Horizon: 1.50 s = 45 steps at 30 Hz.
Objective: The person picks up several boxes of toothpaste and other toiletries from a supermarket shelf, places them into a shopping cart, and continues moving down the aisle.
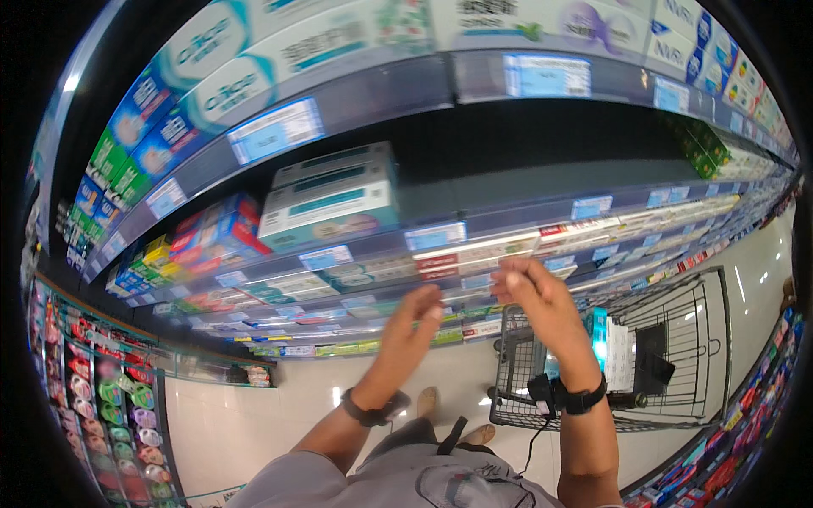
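Observation:
My left hand is raised before the lower shelves, fingers loosely curled and apart, with nothing in it. To its right, my right hand is likewise empty, its fingers partly bent in front of a row of white and red toothpaste boxes. Neither hand plainly touches the goods. Above my left hand, a stack of white and teal boxes stands on a dark shelf, with red and blue boxes to its left. Each wrist bears a black strap.
A wire shopping cart stands at the right, holding teal and white boxes and a dark object. Large boxes line the upper shelf. Racks of bottles stand at lower left, and another goods shelf runs along the lower right.

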{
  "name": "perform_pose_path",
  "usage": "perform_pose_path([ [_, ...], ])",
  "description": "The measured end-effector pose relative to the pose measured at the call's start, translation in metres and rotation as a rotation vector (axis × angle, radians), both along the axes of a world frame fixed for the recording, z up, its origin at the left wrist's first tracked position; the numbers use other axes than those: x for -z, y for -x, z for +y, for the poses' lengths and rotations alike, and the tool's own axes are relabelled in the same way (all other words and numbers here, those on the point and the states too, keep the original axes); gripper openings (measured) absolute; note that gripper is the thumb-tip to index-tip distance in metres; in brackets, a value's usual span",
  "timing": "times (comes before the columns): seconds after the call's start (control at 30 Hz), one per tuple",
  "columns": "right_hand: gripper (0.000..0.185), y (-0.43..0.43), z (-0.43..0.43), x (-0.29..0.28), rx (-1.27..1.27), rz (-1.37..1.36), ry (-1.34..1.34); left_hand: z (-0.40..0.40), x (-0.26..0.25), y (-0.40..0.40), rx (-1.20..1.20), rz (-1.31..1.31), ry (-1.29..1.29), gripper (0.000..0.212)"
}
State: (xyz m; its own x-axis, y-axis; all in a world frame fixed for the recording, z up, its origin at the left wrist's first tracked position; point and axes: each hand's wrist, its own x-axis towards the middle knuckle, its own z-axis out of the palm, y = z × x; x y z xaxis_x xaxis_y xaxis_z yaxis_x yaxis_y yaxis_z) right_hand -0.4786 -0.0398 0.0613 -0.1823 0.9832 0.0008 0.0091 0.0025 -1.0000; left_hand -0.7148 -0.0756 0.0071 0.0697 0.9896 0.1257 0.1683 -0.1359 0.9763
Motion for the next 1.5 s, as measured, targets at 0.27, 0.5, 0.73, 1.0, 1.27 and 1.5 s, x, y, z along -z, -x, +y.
perform_pose_path([
  [0.27,0.052,0.114,0.117,-0.082,0.091,-0.271,-0.461,0.019,-0.092,0.102,-0.297,-0.038,-0.134,0.049],
  [0.5,0.062,0.163,0.171,-0.097,-0.004,-0.61,-0.381,0.038,-0.122,0.128,-0.219,-0.083,-0.012,0.071],
  [0.73,0.06,0.154,0.176,-0.091,-0.047,-0.735,-0.306,0.092,-0.124,0.153,-0.229,0.38,-0.13,0.068],
  [1.0,0.058,0.182,0.169,-0.09,-0.007,-0.576,-0.171,0.129,-0.133,0.146,-0.372,0.673,-0.135,0.072],
  [1.27,0.055,0.18,0.131,-0.093,0.134,-0.267,-0.318,0.132,-0.119,0.14,-0.204,0.15,-0.079,0.061],
  [1.5,0.063,0.164,0.068,-0.106,0.188,0.022,-0.351,0.098,-0.143,0.103,-0.202,-0.048,-0.23,0.071],
])
